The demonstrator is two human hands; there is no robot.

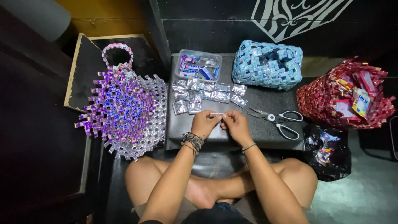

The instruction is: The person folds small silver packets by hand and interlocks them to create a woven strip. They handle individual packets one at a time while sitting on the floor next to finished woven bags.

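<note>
left hand [204,123], right hand [234,123]: each grip pinching silver strip [216,114] | scissors [277,119] right

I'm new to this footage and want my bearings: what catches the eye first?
The purple woven bag at far left, fringed with loose silver strips. Behind the dark mat sit a blue woven bag and, at right, a red woven basket. At centre, left hand and right hand pinch a thin silver strip.
</note>
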